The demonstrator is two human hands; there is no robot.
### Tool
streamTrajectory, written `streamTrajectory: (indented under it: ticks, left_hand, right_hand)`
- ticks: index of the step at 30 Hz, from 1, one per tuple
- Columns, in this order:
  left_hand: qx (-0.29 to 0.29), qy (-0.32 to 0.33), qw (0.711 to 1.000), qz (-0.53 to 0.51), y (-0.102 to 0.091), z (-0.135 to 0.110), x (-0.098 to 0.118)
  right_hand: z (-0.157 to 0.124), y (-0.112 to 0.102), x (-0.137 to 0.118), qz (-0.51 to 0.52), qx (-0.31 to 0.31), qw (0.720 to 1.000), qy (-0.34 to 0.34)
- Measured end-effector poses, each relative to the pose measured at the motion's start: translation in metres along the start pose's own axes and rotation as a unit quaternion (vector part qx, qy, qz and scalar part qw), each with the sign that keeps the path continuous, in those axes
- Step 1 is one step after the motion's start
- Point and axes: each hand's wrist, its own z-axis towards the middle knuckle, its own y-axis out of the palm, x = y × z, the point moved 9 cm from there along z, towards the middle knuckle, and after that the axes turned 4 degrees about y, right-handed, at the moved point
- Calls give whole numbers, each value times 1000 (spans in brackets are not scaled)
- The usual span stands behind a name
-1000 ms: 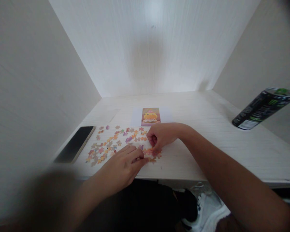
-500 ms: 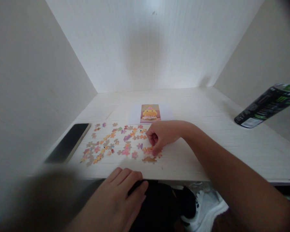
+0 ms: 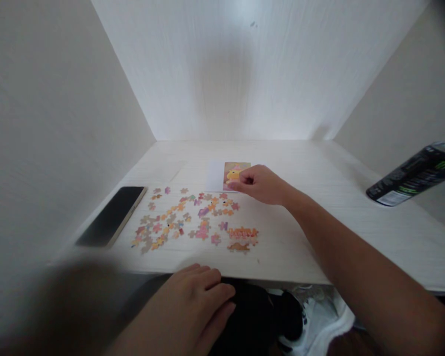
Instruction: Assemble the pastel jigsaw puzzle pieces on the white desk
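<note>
Several small jigsaw pieces (image 3: 174,222) lie scattered on the white desk (image 3: 319,222). A short joined strip of pieces (image 3: 243,233) sits at the right end of the scatter. My right hand (image 3: 261,184) reaches over the far side of the pieces, fingers curled in a pinch at the picture card (image 3: 234,173) that shows a yellow figure. What the pinch holds, if anything, is too small to see. My left hand (image 3: 198,301) rests below the desk's front edge on dark fabric, fingers stretched flat, holding nothing.
A dark phone (image 3: 113,215) lies flat at the left of the pieces. A black can (image 3: 415,173) stands at the right by the wall. White walls close in the desk on three sides. A white shoe (image 3: 319,316) shows under the desk.
My left hand left the pieces and dropped below the desk edge. My right hand lifted off the joined strip and moved away to the picture card.
</note>
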Motion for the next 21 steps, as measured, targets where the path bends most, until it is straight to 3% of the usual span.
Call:
streamTrajectory:
  ticks: [2,4,14,21]
  left_hand:
    - [-13,-21,999,-20,1,-3,-5]
    - [-10,-32,999,-42,-2,-4,-9]
    - [28,-29,997,-72,-14,-11,-12]
    - [41,-35,995,-80,-21,-14,-12]
  right_hand:
    - [2,-15,10,-29,98,995,12]
    - [2,-23,23,-32,153,987,35]
    - [-7,-53,86,47,310,942,120]
    - [-12,-53,110,124,345,920,137]
